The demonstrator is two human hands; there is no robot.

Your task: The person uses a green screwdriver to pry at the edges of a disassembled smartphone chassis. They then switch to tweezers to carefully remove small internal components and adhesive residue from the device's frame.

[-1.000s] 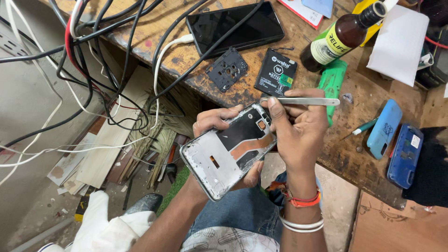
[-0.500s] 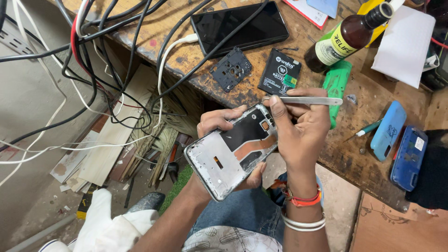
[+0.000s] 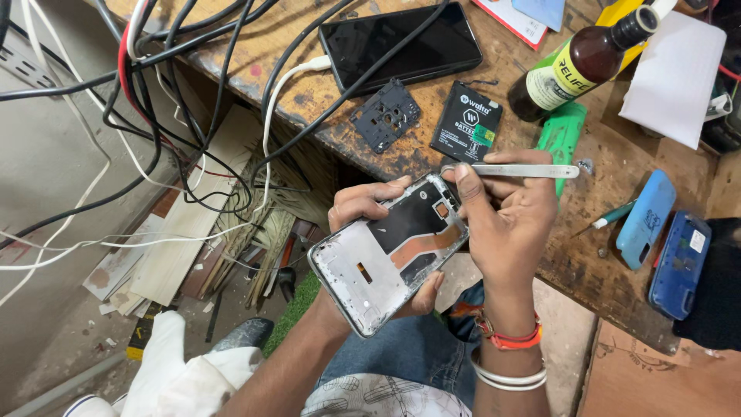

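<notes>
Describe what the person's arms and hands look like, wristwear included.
Both forearms are bare, with no sleeves or gloves. The right hand has an orange band at the wrist and two thin silver bangles further up the forearm. The left hand shows no rings; its wrist is hidden.

Both forearms are bare, with no sleeves reaching the wrists, and the left hand [image 3: 370, 202] and right hand [image 3: 505, 224] are ungloved and without rings on the fingers that show. The right wrist carries an orange band [image 3: 509, 336] with a small red-and-blue knot at its inner side, and lower on the same forearm sit two thin white bangles [image 3: 509, 378] lying close together. Blue denim trousers [image 3: 401, 351] cover the lap, and a pale patterned garment [image 3: 386, 398] with dark line drawings shows at the bottom edge of the head view.
</notes>
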